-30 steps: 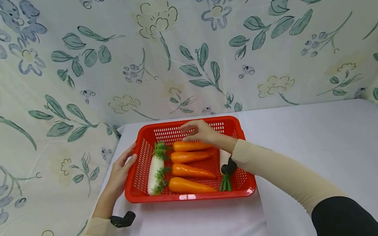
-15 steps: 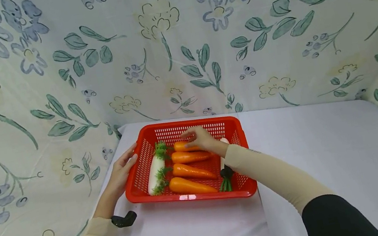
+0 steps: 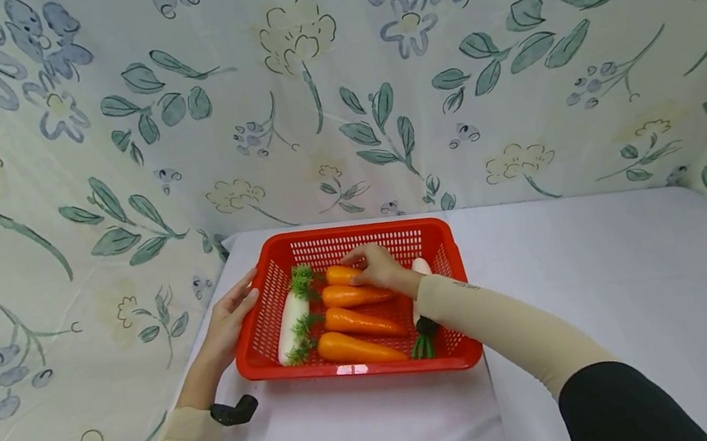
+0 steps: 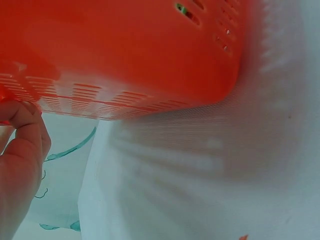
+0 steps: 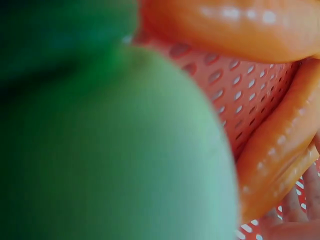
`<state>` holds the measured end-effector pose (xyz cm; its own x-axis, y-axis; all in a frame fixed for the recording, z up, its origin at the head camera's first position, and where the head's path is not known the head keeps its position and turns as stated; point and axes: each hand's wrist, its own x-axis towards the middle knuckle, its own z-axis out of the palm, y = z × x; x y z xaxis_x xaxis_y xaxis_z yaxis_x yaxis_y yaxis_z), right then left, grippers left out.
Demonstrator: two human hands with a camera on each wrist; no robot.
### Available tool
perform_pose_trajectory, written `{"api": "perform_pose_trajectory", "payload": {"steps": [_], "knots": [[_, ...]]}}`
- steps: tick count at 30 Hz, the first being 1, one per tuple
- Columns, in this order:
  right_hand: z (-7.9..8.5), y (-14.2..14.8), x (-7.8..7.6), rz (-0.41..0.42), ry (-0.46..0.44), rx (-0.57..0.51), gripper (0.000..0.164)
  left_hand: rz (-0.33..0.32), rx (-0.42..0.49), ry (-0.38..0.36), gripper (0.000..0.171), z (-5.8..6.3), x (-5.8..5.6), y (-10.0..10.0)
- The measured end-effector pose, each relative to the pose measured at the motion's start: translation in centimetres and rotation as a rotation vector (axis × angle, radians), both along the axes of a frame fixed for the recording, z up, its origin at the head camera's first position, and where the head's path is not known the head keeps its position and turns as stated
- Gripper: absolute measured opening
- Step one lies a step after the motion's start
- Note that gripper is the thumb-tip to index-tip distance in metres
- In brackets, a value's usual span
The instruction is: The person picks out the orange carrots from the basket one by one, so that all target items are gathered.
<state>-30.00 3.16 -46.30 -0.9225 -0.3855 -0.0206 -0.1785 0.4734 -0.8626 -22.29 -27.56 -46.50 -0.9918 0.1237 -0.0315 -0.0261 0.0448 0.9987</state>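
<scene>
A red plastic basket [image 3: 443, 364] sits on the white-covered table. My left hand [image 3: 227, 323] grips its left rim; in the left wrist view the curled fingers [image 4: 27, 122] are at the edge. Inside, my right hand [image 3: 378, 267] pinches the farthest carrot [image 3: 340, 275], covering its right part. Nearer me lie the other carrots [image 3: 360, 347], roughly parallel. A white radish [image 3: 293, 330] with leafy greens lies along the left side. Under my right wrist is another white radish [image 3: 420, 267], partly hidden; a blurred pale rounded shape [image 5: 150, 150] fills much of the right wrist view.
White cloth [image 3: 590, 273] covers the table, stretching right of the basket. A flower-printed curtain [image 3: 315, 85] hangs behind and at the sides. The basket's slotted walls [image 3: 316, 247] rise around the vegetables.
My right hand has come down from above the farthest carrot and now holds it, its thumb and fingers closer together. The left hand stays on the basket rim.
</scene>
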Motion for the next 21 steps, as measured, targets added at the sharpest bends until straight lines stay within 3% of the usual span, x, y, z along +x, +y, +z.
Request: {"api": "perform_pose_trajectory", "payload": {"steps": [12,21], "knots": [[0.18,0.11,-0.03,0.033,-0.003,0.114,0.041,0.014,0.004,-0.027,0.057,-0.12,-0.09,-0.04],[0.44,-0.08,-0.38,0.042,-0.043,0.017,0.04,0.006,0.004,-0.014,0.058,-0.06,0.07,0.07]]}}
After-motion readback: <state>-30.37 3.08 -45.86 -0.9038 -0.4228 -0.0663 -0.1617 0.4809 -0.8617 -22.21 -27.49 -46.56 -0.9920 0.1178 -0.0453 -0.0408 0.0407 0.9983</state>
